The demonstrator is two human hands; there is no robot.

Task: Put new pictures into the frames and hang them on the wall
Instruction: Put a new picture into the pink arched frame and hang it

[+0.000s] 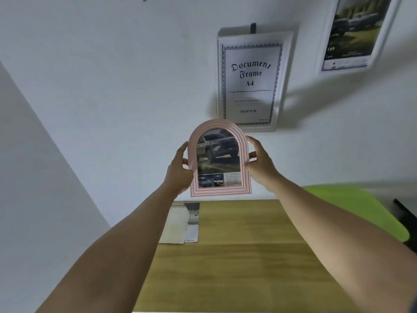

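The pink frame (218,159) is held upright before the wall (112,86), above the far edge of the table (237,256) and just below the white frame (250,82). It is grasped at both sides. The left hand (179,172) is curled round the left edge and the right hand (259,163) round the right edge, so it is kept level with its face uncovered. A car picture is seen inside, so hanging is judged the step in hand. The white frame is hung from a dark hook (253,28) and shows only its stock sheet. Papers (180,224) are laid on the table.
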